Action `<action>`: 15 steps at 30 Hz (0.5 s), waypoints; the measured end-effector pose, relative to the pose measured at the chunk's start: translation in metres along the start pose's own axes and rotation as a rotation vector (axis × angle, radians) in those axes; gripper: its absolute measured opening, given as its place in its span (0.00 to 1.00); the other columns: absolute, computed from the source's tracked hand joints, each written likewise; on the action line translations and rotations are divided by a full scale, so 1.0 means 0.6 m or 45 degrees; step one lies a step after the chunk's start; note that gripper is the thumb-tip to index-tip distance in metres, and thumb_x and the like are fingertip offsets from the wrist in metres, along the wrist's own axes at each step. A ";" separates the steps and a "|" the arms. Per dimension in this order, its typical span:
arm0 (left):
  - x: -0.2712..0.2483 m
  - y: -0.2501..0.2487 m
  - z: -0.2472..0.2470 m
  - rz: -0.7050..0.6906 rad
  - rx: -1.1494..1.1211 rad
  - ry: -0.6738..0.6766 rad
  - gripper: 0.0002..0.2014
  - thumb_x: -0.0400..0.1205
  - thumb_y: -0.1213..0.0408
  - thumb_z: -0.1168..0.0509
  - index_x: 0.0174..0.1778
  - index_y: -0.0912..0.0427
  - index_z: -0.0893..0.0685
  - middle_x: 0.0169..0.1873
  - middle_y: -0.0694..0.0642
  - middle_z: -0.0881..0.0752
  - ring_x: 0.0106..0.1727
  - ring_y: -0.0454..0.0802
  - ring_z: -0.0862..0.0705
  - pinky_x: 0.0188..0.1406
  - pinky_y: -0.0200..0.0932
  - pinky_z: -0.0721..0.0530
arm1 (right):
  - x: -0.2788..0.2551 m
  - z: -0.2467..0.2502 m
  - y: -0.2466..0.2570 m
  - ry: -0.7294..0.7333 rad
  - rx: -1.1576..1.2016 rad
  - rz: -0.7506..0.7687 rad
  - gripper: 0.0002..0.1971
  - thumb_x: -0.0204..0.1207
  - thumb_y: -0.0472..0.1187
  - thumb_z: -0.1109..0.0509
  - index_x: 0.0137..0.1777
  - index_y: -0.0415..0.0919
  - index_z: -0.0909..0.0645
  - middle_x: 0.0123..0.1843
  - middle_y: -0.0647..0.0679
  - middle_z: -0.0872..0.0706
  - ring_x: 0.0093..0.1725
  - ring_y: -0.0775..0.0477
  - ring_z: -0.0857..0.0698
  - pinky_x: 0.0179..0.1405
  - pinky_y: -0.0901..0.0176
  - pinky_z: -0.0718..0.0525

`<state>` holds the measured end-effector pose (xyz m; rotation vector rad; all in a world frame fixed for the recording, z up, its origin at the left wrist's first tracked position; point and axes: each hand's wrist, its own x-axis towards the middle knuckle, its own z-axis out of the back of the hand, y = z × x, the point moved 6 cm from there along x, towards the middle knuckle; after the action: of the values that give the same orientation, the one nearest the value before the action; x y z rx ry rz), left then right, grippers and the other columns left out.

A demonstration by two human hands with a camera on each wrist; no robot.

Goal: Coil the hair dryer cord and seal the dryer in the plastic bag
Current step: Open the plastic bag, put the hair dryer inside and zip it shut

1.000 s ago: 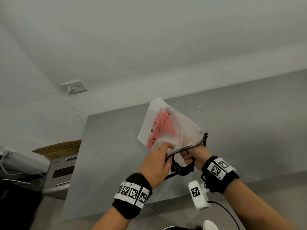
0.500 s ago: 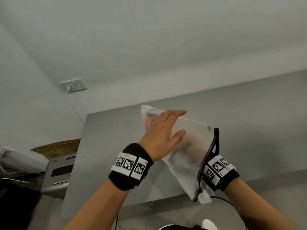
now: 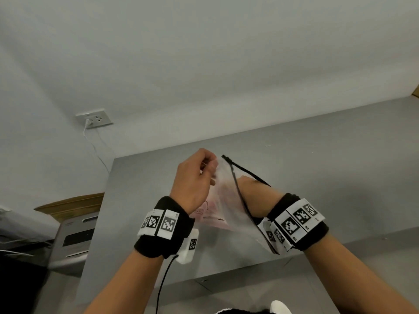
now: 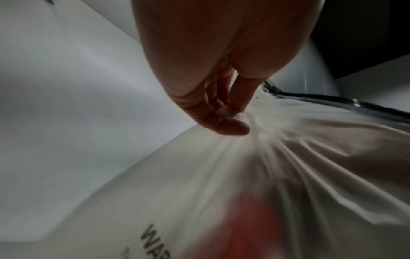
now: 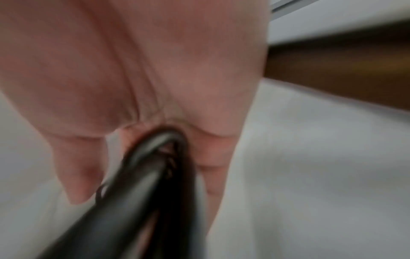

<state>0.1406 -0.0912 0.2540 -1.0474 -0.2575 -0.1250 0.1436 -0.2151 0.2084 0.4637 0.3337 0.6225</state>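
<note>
- The left hand [image 3: 195,182] pinches a gathered fold of the plastic bag [image 3: 223,207] between thumb and fingertips [image 4: 233,128], just centre of the head view.
- The right hand [image 3: 251,191] reaches into the bag's black-zippered mouth [image 3: 238,189] (frosted film hides its fingers there).
- In the blurred right wrist view, its fingers [image 5: 77,175] curl around the hair dryer [image 5: 142,198], dark, inside the bag.
- The bag hangs above the grey table [image 3: 317,159].

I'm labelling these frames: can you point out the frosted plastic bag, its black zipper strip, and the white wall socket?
frosted plastic bag [image 3: 223,209], head view, translucent side panel
black zipper strip [image 3: 238,189], head view, open edge mid-length
white wall socket [image 3: 97,118], head view, faceplate centre
</note>
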 end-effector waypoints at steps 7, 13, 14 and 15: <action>-0.021 0.128 0.072 0.364 -0.211 -0.321 0.05 0.89 0.69 0.40 0.52 0.59 0.20 0.38 0.60 0.16 0.30 0.52 0.13 0.43 0.56 0.08 | -0.021 0.035 -0.006 -0.104 0.027 0.047 0.35 0.77 0.72 0.53 0.52 0.46 0.15 0.45 0.50 0.09 0.45 0.48 0.13 0.50 0.46 0.15; -0.031 0.177 0.118 0.490 -0.257 -0.460 0.06 0.89 0.66 0.40 0.52 0.61 0.19 0.36 0.58 0.17 0.27 0.46 0.14 0.47 0.55 0.09 | -0.046 0.017 -0.017 -0.104 -0.250 -0.009 0.21 0.81 0.48 0.34 0.74 0.57 0.30 0.60 0.49 0.12 0.55 0.42 0.14 0.53 0.45 0.14; -0.033 0.180 0.121 0.492 -0.260 -0.455 0.05 0.89 0.66 0.40 0.51 0.60 0.19 0.37 0.59 0.17 0.29 0.48 0.14 0.47 0.55 0.09 | -0.045 0.018 -0.020 -0.157 -0.293 -0.015 0.19 0.82 0.42 0.36 0.72 0.55 0.28 0.57 0.47 0.11 0.52 0.40 0.13 0.50 0.45 0.14; -0.034 0.182 0.122 0.489 -0.263 -0.440 0.05 0.89 0.67 0.40 0.50 0.58 0.19 0.39 0.59 0.17 0.31 0.50 0.14 0.46 0.55 0.09 | -0.043 0.020 -0.025 -0.202 -0.337 -0.040 0.18 0.82 0.37 0.38 0.70 0.53 0.25 0.54 0.47 0.11 0.50 0.39 0.13 0.46 0.45 0.14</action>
<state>0.1342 0.0260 0.1914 -1.3043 -0.3549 0.3861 0.1361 -0.2458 0.2149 0.2509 0.1051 0.5861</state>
